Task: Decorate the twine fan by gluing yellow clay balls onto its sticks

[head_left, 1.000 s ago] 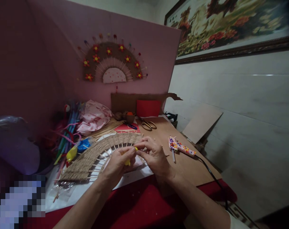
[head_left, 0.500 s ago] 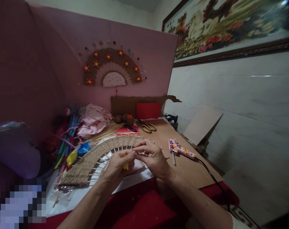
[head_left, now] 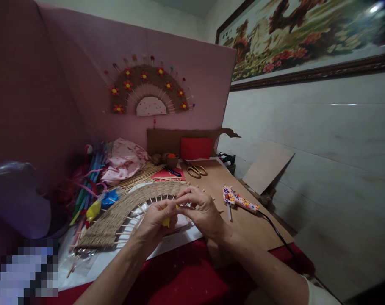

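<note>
Both hands meet over a half-round woven fan [head_left: 116,216] of brown twine on wooden skewers, lying flat on the table. My left hand [head_left: 154,224] is closed, pinching a small yellow piece [head_left: 166,221] between its fingers. My right hand [head_left: 201,209] is closed too, its fingertips pinched against the left hand's at the fan's inner spokes; what it holds is too small to make out. A patterned glue gun [head_left: 239,201] with a black cord lies just right of my right hand.
Gold scissors [head_left: 197,170], a red card [head_left: 196,148], a small pot [head_left: 172,160], loose skewers [head_left: 138,176], pink cloth [head_left: 124,159] and coloured pipe cleaners [head_left: 87,186] crowd the back and left. A finished fan [head_left: 149,87] hangs on the pink board. A brown board [head_left: 243,224] covers the table's right side.
The view has shifted slightly. Both hands stay together over the fan's spokes, and the yellow piece has sunk a little deeper into my left fingers.
</note>
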`<state>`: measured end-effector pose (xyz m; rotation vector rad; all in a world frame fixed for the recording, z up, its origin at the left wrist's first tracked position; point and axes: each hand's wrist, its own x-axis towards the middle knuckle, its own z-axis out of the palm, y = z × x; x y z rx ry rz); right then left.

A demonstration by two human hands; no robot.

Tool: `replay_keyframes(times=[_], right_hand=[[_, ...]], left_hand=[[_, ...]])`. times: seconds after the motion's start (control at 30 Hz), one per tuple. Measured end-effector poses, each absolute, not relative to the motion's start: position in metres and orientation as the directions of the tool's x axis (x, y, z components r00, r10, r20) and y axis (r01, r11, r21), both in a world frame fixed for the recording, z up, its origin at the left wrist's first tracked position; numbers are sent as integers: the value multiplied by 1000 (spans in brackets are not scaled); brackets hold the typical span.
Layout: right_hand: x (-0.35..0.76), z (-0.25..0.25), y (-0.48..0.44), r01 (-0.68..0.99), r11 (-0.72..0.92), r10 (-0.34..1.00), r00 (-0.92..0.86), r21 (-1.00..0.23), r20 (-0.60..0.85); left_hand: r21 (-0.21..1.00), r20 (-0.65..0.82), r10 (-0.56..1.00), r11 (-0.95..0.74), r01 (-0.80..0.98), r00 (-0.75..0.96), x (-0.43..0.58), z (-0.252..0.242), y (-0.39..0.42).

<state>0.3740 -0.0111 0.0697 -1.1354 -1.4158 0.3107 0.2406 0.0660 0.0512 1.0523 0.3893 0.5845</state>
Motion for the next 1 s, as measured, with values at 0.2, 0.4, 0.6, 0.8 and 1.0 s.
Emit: replay_keyframes(times=[0.2, 0.4, 0.6, 0.8, 1.0], right_hand=[[374, 72, -10, 456, 493, 771, 167, -741, 615], [371, 79, -7, 500, 478, 758, 181, -722, 627], [372, 82, -2, 472, 472, 777, 176, -745, 604], [369, 80, 2, 427, 495, 772, 182, -756, 609], [369, 77, 3, 420, 476, 795, 171, -773, 583]], left_hand=[[878, -38, 630, 392, -275, 775, 239, 48, 69], [873, -83, 651, 412, -260, 754, 240, 51, 68], [884, -42, 655, 376, -278, 754, 240, 50, 72], [892, -48, 674, 361, -272, 737, 240, 55, 70], [895, -93, 694, 373, -245, 714, 239, 56, 71]])
